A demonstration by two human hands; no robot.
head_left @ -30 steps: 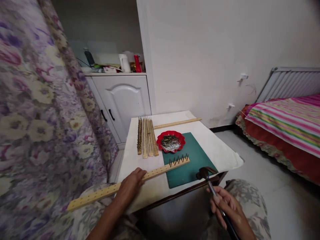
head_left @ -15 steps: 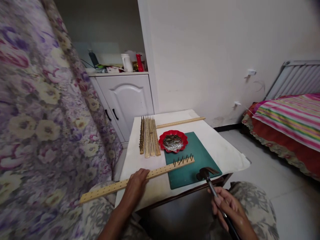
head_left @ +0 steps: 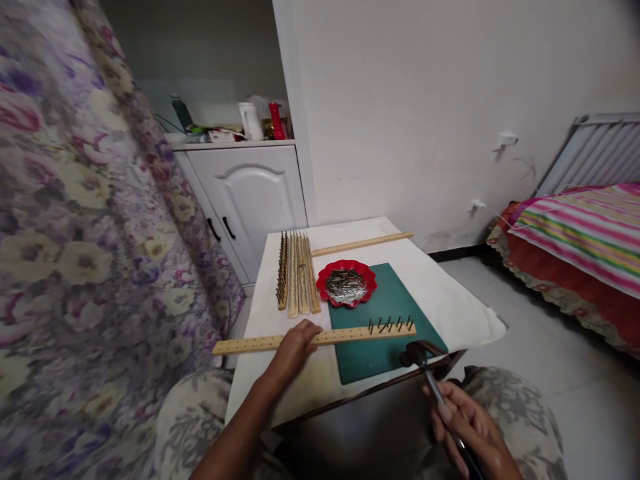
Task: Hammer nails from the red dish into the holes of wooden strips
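Note:
My left hand (head_left: 295, 345) rests on a long wooden strip (head_left: 250, 345) with a row of holes, fingers curled over it. The strip lies across the small white table (head_left: 450, 300) and the green mat (head_left: 385, 353). Several nails (head_left: 390, 325) stand upright in its right end. My right hand (head_left: 467, 430) grips the handle of a hammer (head_left: 420, 355), whose head hovers at the mat's near right corner. A red dish of nails (head_left: 345, 285) sits behind the strip.
Several nailed wooden strips (head_left: 298, 273) lie side by side at the table's back left, and one bare strip (head_left: 363, 244) near the wall. A floral curtain (head_left: 75, 233) hangs left, a white cabinet (head_left: 245, 193) behind, a striped bed (head_left: 580, 233) right.
My left hand has slid the long strip to the right and turned it more level across the table; its nailed end moved further over the mat. The hammer stayed low at the right.

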